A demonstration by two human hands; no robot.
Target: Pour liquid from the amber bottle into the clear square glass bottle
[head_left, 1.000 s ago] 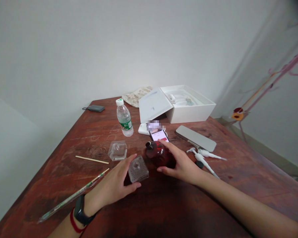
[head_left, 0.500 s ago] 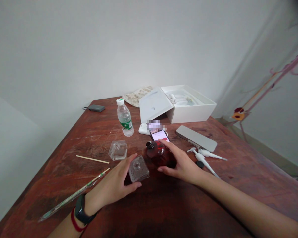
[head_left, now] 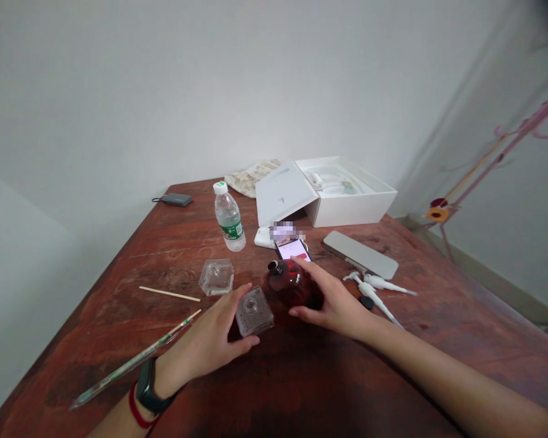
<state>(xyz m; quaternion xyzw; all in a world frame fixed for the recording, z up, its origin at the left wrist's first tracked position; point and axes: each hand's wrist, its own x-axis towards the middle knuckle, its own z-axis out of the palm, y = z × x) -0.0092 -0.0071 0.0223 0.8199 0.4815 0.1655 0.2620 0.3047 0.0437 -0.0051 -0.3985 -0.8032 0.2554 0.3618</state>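
Note:
My left hand [head_left: 214, 328] is curved around a clear square bottle [head_left: 254, 313] with a short round neck, fingers and thumb on its sides. Just right of it, my right hand [head_left: 333, 301] grips a dark amber bottle [head_left: 290, 283] whose uncapped mouth faces up and to the left. A second clear square bottle [head_left: 217, 278] stands beyond my left hand. Two white pump heads [head_left: 374, 295] with dip tubes lie to the right of my right hand, a small black cap [head_left: 366, 302] beside them.
Behind are a water bottle [head_left: 229, 219], a lit phone [head_left: 293, 248], a white open box [head_left: 354, 204] and a grey flat case [head_left: 360, 253]. A wooden stick [head_left: 168, 294] and wrapped chopsticks [head_left: 137, 360] lie left. A dark pouch-like device [head_left: 176, 199] sits at the far left edge.

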